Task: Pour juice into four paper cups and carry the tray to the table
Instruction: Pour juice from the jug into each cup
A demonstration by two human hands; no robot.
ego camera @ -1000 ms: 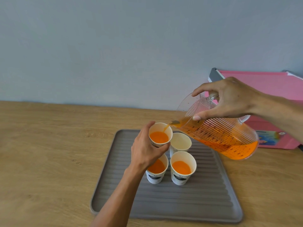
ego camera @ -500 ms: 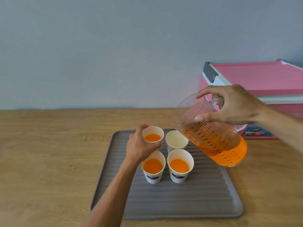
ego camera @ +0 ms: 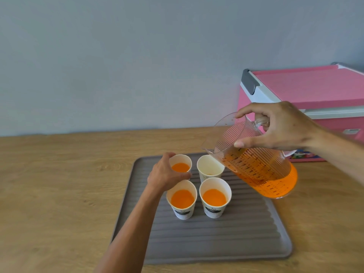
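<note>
Several white paper cups stand in a square on the grey ribbed tray. The back left cup, front left cup and front right cup hold orange juice. The back right cup looks nearly empty. My left hand wraps the back left cup, which stands on the tray. My right hand grips the handle of a clear measuring jug of juice, tilted left, its spout just above the back right cup's rim. No stream is visible.
The tray lies on a wooden counter against a grey wall. A pink box with a white rim and grey handle stands at the back right, behind the jug.
My left hand lowered the back left cup onto the tray and still holds it. The jug stopped pouring, tipped back a little and shifted toward the back right cup.
</note>
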